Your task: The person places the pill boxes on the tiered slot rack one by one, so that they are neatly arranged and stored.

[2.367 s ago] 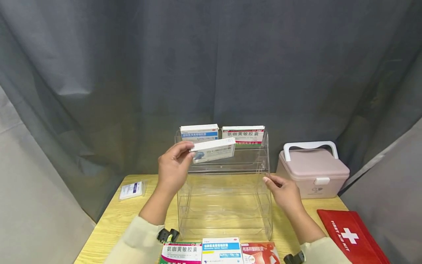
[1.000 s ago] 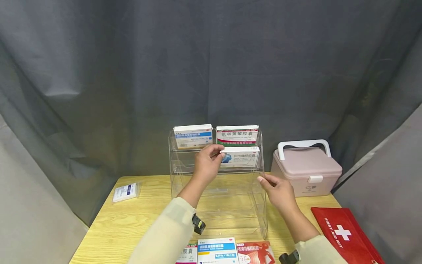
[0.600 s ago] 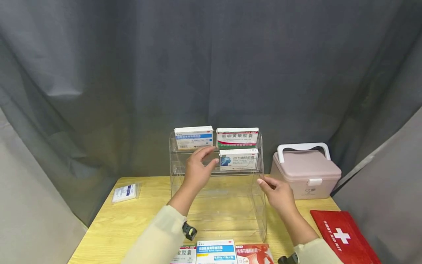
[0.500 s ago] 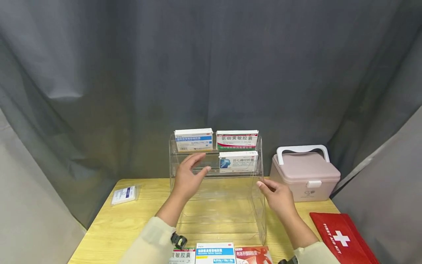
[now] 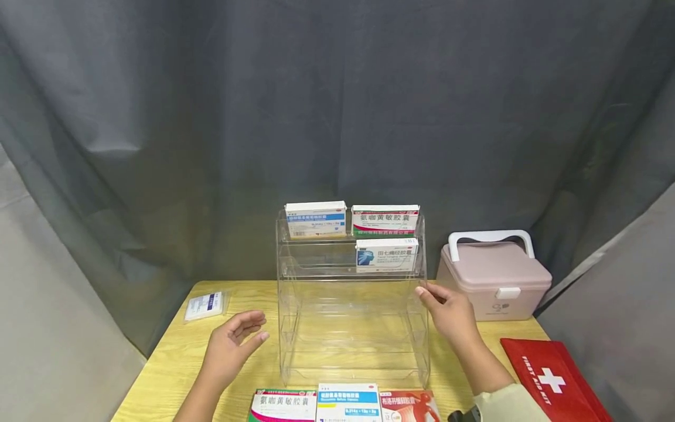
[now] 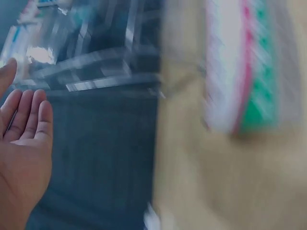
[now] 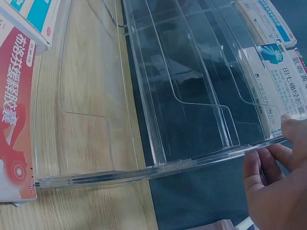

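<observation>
A clear tiered rack [image 5: 353,328] stands on the table. Its top tier holds a blue-and-white box [image 5: 316,220] at left and a green-and-red box [image 5: 385,221] at right. Below the latter, in the second tier, sits a white box with a blue head picture [image 5: 387,256]. My left hand [image 5: 227,351] is in the air left of the rack, holding nothing, fingers loosely bent; the left wrist view shows its palm [image 6: 24,163]. My right hand [image 5: 452,310] pinches the rack's right side edge between thumb and fingers, also seen in the right wrist view [image 7: 278,172].
Three boxes lie before the rack: green-and-red [image 5: 285,405], blue-and-white [image 5: 348,403] and red [image 5: 408,407]. A small clear-wrapped pack [image 5: 204,306] lies at the back left. A pink case [image 5: 495,281] and a red first aid pouch [image 5: 554,378] are at right.
The white box with the head picture went into the second tier's right side, and my left hand let go of it. That hand then moved down and left. My right hand stays at the rack's edge.
</observation>
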Demonstrator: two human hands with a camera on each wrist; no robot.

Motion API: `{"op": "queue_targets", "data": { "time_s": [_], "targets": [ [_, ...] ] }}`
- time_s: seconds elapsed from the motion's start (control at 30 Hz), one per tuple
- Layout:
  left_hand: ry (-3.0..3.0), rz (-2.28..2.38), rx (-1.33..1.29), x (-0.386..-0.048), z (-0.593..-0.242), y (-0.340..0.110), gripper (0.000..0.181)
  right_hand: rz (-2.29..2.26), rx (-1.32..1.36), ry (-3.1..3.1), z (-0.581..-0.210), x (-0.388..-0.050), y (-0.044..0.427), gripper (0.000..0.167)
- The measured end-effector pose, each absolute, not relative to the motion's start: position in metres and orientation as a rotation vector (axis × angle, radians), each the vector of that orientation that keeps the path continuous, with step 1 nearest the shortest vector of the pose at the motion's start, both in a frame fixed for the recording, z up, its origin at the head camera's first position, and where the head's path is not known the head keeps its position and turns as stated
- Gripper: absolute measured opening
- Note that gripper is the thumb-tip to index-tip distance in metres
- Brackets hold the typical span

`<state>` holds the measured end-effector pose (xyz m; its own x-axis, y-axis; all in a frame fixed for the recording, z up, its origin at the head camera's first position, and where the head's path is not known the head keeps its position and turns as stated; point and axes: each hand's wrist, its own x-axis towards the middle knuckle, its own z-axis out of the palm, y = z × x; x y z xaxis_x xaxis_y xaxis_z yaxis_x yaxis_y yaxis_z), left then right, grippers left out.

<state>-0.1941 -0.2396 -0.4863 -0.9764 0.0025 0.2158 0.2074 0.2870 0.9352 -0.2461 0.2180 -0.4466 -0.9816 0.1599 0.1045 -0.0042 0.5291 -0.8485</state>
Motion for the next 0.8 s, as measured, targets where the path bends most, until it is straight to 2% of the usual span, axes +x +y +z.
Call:
{"op": "queue_targets", "data": {
  "time_s": [0.13,0.33,0.53,0.8],
  "targets": [
    [-2.573,-1.76,-0.146,-0.184,-0.507,-0.267,0.065,1.424,-0.127,-2.589,-0.445,-0.247,0.217,0.058],
    [-2.923,-1.762,-0.412,-0.169,-0.539,-0.293,0.097,1.441,-0.142,-2.551,-0.448,-0.247,0.216,0.053],
    [-3.071,-1.473,-0.582,-0.161,-0.567,-0.292,0.096,1.445,-0.157,-2.562,-0.448,-0.246,0.217,0.055],
    [-3.059,-1.486,-0.671,-0.161,-0.582,-0.293,0.089,1.43,-0.143,-2.578,-0.448,-0.247,0.217,0.055]
  ]
}}
